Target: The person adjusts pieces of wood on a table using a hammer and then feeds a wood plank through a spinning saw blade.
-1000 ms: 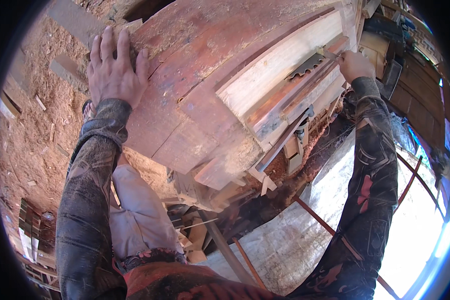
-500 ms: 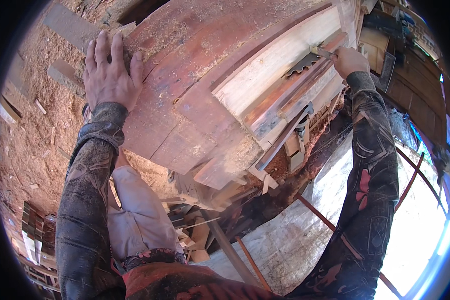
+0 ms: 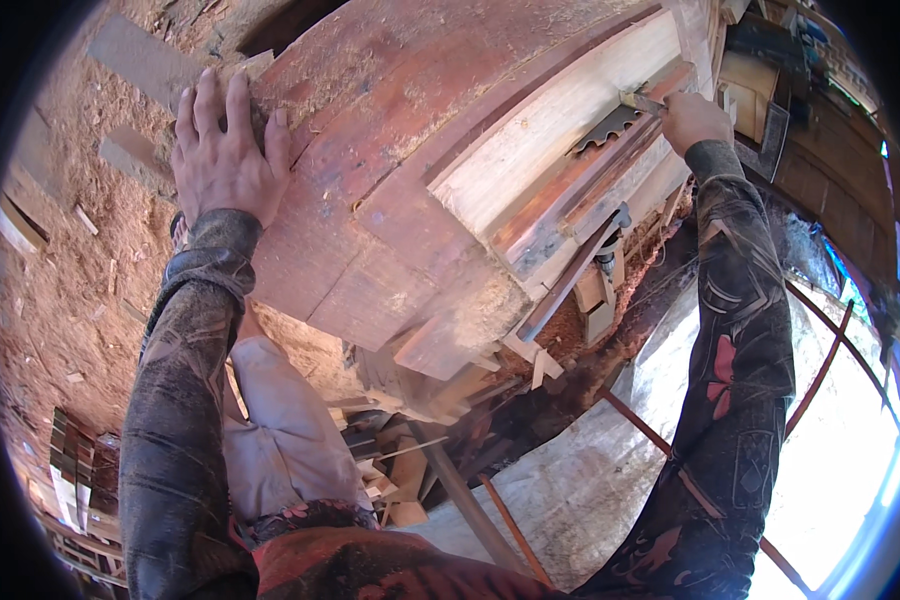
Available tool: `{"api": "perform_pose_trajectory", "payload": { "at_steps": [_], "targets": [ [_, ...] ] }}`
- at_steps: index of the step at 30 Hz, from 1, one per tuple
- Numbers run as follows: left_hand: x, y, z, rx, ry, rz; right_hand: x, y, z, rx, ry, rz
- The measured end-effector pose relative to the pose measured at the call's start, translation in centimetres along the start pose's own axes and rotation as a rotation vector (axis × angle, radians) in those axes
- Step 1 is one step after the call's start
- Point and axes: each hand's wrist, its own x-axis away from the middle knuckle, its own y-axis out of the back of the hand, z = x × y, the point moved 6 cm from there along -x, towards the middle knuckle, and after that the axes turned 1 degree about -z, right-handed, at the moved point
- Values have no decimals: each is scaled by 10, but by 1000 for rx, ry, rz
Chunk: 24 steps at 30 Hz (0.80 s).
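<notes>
My left hand (image 3: 228, 160) lies with fingers spread on the left edge of a dusty reddish wooden workbench top (image 3: 370, 130). At the far right, my right hand (image 3: 697, 122) is closed round a small brush (image 3: 642, 102), its pale tip pointing left over the boards. Just below the tip lies a dark strip with a wavy edge (image 3: 606, 132). It rests between a pale curved board (image 3: 530, 148) and some reddish-brown wood strips (image 3: 610, 172). The brush's handle is mostly hidden in my grip.
A metal bar with a clamp-like end (image 3: 575, 265) runs along the bench's near right edge. Wood shavings and loose offcuts (image 3: 135, 155) cover the ground at left. A pale sheet (image 3: 570, 490) crossed by thin rods lies at lower right, and offcuts (image 3: 405, 480) are piled below the bench.
My right hand has shifted very slightly left with the brush. The view has moved a little; my left hand still rests at the bench edge.
</notes>
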Motion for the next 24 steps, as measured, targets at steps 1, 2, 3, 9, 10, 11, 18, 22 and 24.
{"api": "perform_pose_trajectory", "payload": {
  "at_steps": [1,2,3,9,10,11,18,22,24],
  "targets": [
    [0,0,1,3,3,1,-1,0,2,20,-14,23],
    [-1,1,1,-1,-3,-4,-1,-2,2,40,-28,47],
    [-2,1,0,-4,-1,0,1,-2,1,33,-33,46],
    [-1,5,-1,-31,1,25,46,-24,-14,-213,-270,-37],
    [-2,5,-1,-33,3,31,60,-24,-11,-273,-274,-50],
    [-2,4,-2,-35,-5,29,71,-28,-7,-338,-278,-58],
    [-2,2,-6,-52,-14,15,65,-10,-7,-298,-226,-81],
    [-1,1,-2,-45,-24,-16,41,7,13,-68,-113,-20],
    [-1,0,-1,-44,-23,-13,37,6,14,-54,-113,-9]
  ]
}}
